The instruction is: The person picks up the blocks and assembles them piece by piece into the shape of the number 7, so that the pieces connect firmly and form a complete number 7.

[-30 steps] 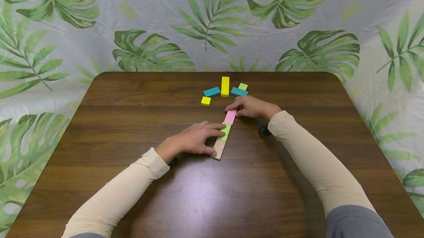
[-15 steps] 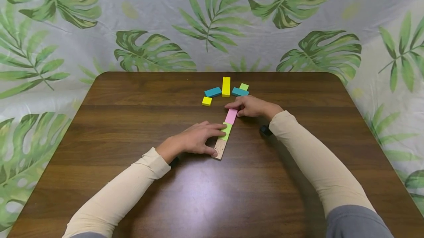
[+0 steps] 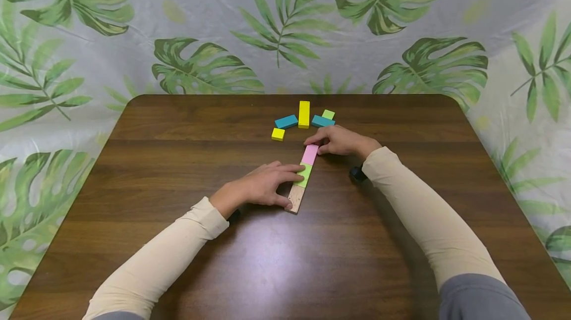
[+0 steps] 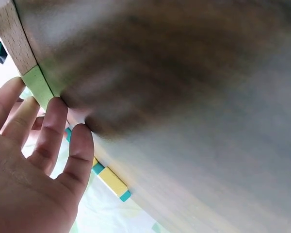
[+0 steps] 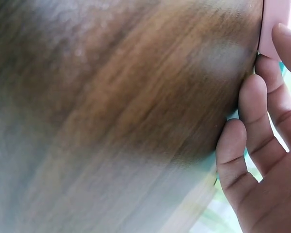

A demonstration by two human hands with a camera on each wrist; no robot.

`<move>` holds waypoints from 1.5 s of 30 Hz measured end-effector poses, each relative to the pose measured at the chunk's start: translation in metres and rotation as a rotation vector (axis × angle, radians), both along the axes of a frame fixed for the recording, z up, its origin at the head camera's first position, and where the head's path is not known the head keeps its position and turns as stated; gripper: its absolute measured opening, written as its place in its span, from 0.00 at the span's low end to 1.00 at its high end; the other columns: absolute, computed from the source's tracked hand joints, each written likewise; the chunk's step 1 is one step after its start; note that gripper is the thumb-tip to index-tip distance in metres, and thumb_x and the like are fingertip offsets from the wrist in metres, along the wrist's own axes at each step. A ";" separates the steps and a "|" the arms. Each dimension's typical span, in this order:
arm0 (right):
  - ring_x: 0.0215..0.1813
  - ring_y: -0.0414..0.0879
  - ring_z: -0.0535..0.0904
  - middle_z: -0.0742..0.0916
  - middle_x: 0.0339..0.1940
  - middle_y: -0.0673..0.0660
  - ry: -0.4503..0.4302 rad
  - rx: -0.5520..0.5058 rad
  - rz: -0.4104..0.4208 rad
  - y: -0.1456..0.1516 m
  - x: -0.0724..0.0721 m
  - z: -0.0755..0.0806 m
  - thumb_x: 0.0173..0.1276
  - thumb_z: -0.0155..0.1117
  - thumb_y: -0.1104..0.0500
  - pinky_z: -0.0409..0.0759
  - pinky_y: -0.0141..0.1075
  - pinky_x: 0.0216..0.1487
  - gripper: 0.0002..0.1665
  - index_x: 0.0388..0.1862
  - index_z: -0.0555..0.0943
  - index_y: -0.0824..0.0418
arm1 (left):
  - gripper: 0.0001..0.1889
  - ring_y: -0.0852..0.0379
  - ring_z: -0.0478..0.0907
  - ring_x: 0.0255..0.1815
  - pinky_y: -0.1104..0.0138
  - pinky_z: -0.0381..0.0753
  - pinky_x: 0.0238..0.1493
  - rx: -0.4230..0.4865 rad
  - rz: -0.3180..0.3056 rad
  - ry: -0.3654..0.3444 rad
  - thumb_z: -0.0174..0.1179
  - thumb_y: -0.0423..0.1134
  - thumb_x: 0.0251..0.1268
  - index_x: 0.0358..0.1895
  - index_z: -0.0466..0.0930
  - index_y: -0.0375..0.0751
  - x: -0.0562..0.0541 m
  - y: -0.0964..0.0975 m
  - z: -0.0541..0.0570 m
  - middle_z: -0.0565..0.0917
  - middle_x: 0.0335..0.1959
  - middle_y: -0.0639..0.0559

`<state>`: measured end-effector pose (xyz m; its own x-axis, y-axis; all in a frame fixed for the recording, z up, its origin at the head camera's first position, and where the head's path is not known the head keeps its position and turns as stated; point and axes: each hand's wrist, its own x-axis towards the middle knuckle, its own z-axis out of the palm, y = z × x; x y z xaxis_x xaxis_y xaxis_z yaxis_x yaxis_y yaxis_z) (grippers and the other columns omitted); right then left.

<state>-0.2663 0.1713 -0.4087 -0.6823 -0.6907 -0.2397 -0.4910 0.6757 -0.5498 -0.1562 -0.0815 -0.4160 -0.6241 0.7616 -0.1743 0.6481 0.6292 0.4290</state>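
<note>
Three flat blocks lie end to end in a slanting row on the table: a bare wood block (image 3: 296,199), a light green block (image 3: 306,173) and a pink block (image 3: 310,154). My left hand (image 3: 263,185) rests along the row's left side, with spread fingers touching the green block and the thumb at the wood block's near end. At the far end, my right hand (image 3: 341,140) holds the pink block, index finger across its end and thumb at its right side. The right wrist view shows the thumb against the pink block (image 5: 274,36); the other fingers touch the tabletop.
Beyond the row stand a tall yellow block (image 3: 304,114), a left blue block (image 3: 286,122), a right blue block (image 3: 323,121), a small yellow block (image 3: 278,134) and a second green block (image 3: 328,114). A leaf-print cloth (image 3: 285,27) hangs behind the wooden table (image 3: 178,132).
</note>
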 end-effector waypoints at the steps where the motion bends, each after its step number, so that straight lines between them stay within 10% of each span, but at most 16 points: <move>1: 0.50 0.50 0.76 0.85 0.54 0.58 -0.003 0.003 -0.002 0.000 0.000 0.000 0.69 0.63 0.65 0.75 0.45 0.56 0.24 0.64 0.81 0.54 | 0.36 0.51 0.69 0.64 0.56 0.72 0.61 0.002 0.001 -0.003 0.69 0.53 0.59 0.71 0.71 0.51 0.000 0.000 0.000 0.60 0.80 0.59; 20: 0.46 0.49 0.76 0.85 0.51 0.57 -0.004 -0.017 0.012 0.000 0.001 -0.002 0.69 0.64 0.65 0.75 0.41 0.51 0.25 0.64 0.80 0.54 | 0.46 0.46 0.57 0.79 0.51 0.63 0.74 -0.115 0.012 -0.057 0.71 0.57 0.53 0.76 0.62 0.51 -0.012 0.012 0.010 0.51 0.82 0.56; 45: 0.43 0.48 0.73 0.84 0.49 0.57 0.004 0.003 -0.009 0.000 0.002 -0.003 0.69 0.64 0.64 0.72 0.39 0.47 0.25 0.65 0.80 0.53 | 0.46 0.49 0.61 0.74 0.53 0.63 0.74 -0.126 0.016 -0.068 0.71 0.58 0.54 0.76 0.61 0.53 -0.014 0.013 0.008 0.51 0.82 0.61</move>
<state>-0.2644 0.1710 -0.4112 -0.6890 -0.6840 -0.2395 -0.4870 0.6817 -0.5459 -0.1704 -0.0687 -0.4075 -0.6196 0.7211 -0.3100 0.6095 0.6909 0.3888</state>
